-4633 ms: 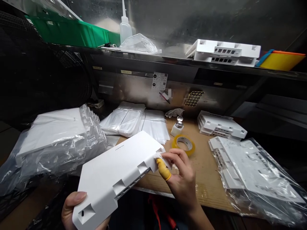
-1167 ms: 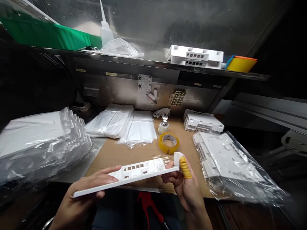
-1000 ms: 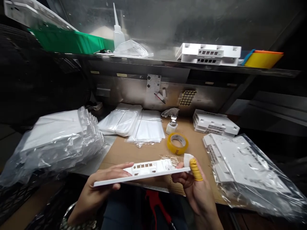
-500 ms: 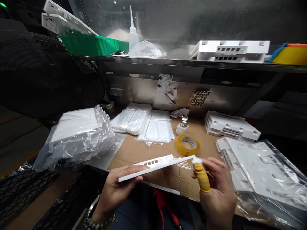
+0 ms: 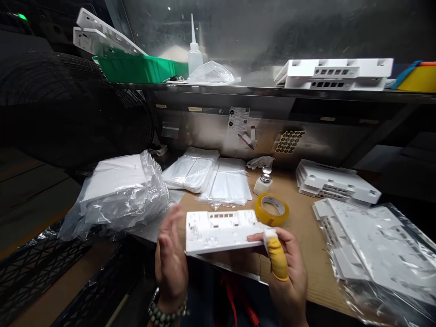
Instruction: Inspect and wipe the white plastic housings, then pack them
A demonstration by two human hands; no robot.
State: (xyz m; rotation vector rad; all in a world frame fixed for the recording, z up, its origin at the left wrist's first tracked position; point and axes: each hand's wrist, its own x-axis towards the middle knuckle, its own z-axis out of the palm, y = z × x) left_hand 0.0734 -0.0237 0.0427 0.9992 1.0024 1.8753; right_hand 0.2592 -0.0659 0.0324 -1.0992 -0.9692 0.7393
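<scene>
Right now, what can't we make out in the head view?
All head view:
- White casing: its underside, hidden by the casing itself.
- Left hand: fingers motion-blurred, so contact with the casing is unclear.
- Label sheet on the back panel: print too small.
- Yellow item on the shelf: cut off by the right edge.

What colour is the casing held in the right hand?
White; the casing shows best in the head view.

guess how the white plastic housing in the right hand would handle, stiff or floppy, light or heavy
The white plastic housing is probably stiff, its long edge straight in the right hand. It is likely light for its size: an open shell with cutouts.
</scene>
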